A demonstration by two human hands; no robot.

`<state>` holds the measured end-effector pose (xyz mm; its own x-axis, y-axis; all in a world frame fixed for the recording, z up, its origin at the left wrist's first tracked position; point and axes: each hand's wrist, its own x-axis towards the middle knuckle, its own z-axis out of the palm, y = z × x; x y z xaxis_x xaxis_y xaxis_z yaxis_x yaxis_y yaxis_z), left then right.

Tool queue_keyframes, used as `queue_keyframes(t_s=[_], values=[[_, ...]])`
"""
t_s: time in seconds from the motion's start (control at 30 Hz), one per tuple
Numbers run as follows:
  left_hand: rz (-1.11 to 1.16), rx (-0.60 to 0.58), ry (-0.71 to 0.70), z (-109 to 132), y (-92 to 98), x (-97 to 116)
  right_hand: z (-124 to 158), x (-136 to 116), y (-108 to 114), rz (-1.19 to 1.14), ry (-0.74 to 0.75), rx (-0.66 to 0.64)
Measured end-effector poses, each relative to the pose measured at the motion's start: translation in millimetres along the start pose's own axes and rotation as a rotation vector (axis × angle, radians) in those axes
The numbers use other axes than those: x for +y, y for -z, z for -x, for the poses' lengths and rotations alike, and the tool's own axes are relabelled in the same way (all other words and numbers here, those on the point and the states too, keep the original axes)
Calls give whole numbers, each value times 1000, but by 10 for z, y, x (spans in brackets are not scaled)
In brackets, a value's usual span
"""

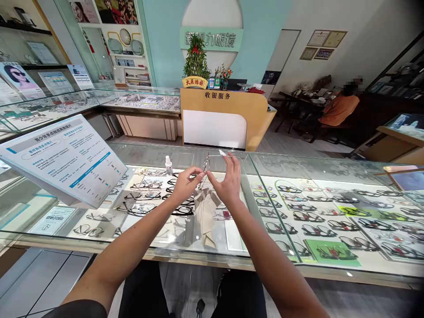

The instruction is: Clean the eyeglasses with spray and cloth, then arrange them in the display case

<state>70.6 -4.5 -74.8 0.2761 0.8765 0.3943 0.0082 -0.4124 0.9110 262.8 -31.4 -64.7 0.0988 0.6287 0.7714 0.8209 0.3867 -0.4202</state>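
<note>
Over the glass display counter (243, 238), a thin-framed pair of eyeglasses (207, 163) is held up edge-on between my two hands. My left hand (186, 184) pinches the frame's lower part with thumb and forefinger. On the other side, my right hand (229, 182) has its thumb against the frame and its fingers raised by the temple arm, where a small white tag (222, 153) shows. Below the hands, a beige cloth (206, 214) lies crumpled on the glass. A small white spray bottle (168, 166) stands upright beyond my left hand.
A large printed sign (62, 159) leans on the counter at left. Rows of eyeglasses (318, 230) lie inside the case. Behind stands a wooden cashier desk (228, 101) with a plant (196, 62). A person in orange (341, 108) sits at the back right.
</note>
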Motion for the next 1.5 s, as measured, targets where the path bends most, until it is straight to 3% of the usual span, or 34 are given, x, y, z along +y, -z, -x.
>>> queue_keyframes(t_s=[0.4,0.77,0.97,1.23,1.4,1.5], values=[[33,49,5,-5,-12,2,-23,37,-4,42,73,-3],[170,211,-15,-107,77,58,3,60,-21,1,38,-191],[103,167,-48,-76,56,71,-7,-26,19,-13,37,-200],[13,78,-131,-35,51,63,63,-156,-29,-398,51,-369],[-5,53,-152,-23,45,87,82,-170,-40,-452,-7,-368],[-140,78,-227,-26,84,147,75,-169,-34,-458,16,-349]])
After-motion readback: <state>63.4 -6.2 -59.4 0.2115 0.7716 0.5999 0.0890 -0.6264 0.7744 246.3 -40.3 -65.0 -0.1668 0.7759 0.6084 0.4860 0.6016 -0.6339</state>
